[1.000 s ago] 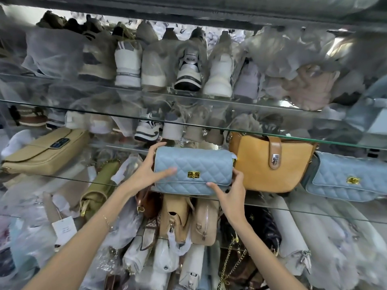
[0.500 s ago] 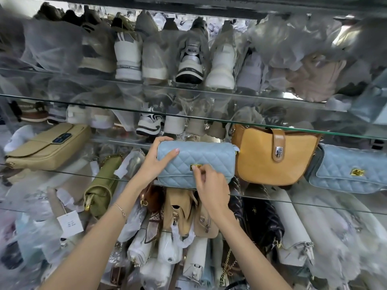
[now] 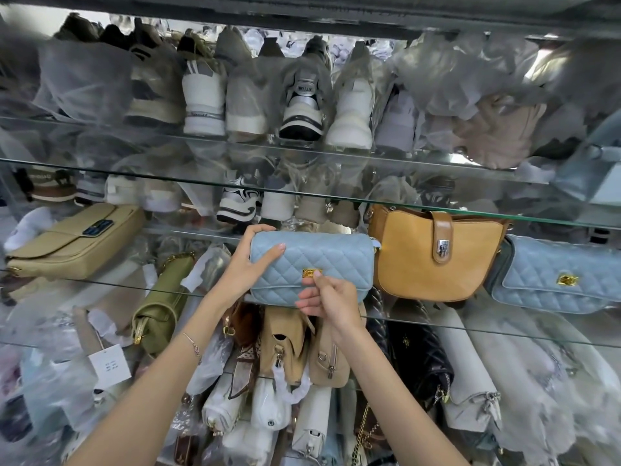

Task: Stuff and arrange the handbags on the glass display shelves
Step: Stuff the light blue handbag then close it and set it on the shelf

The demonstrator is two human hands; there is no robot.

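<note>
A light blue quilted handbag (image 3: 322, 260) with a gold clasp (image 3: 312, 273) sits on the glass display shelf (image 3: 504, 326) at centre. My left hand (image 3: 250, 264) grips its left end, thumb across the front and fingers over the top. My right hand (image 3: 331, 302) is curled at the bag's lower front, thumb tip touching the clasp. Right beside it stands a tan bag (image 3: 433, 253) with a brown strap and silver lock. Further right lies a second blue quilted bag (image 3: 557, 277).
A beige flap bag (image 3: 74, 240) lies at the shelf's left. Below it are an olive bag (image 3: 161, 304), small beige bags (image 3: 292, 344), a black quilted bag (image 3: 416, 358) and wrapped bags. The upper shelves hold sneakers (image 3: 302, 99) and plastic-wrapped goods.
My right hand moved from the bag's lower right corner to the gold clasp at its front. The left hand stays on the bag's left end.
</note>
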